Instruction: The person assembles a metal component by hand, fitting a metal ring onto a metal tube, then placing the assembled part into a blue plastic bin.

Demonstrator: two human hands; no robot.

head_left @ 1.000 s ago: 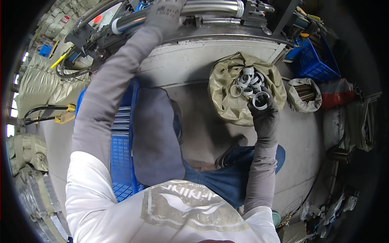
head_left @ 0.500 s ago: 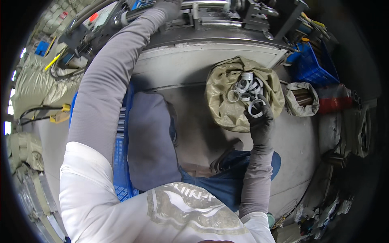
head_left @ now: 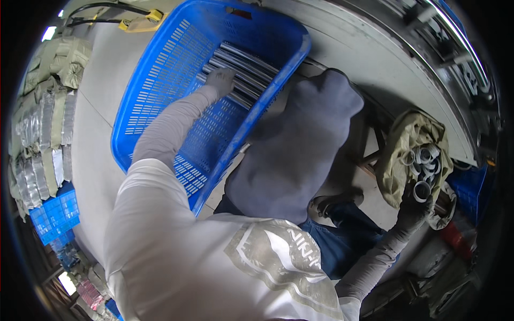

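Observation:
My left hand (head_left: 221, 81), in a grey glove, is down inside a blue plastic basket (head_left: 214, 175), over several shiny metal tubes (head_left: 247, 63) lying side by side at its far end. The fingers of that hand point down and are mostly hidden, so their grip does not show. At the right, my right hand (head_left: 411, 209), in a dark glove, is closed on a white ring (head_left: 422, 191). It holds the ring at the near edge of an open tan woven sack (head_left: 395, 170), where several similar white and grey rings (head_left: 426, 155) lie.
A dark grey cloth (head_left: 300, 144) covers my left leg beside the basket. Along the far side runs a pale machine base (head_left: 364, 51) with metal rails above. Wrapped bundles (head_left: 45, 128) are stacked at the left, and a blue crate (head_left: 474, 190) stands past the sack.
My view has turned left. My left hand has gone from the machine down into the blue basket. My right hand still holds the white ring by the sack.

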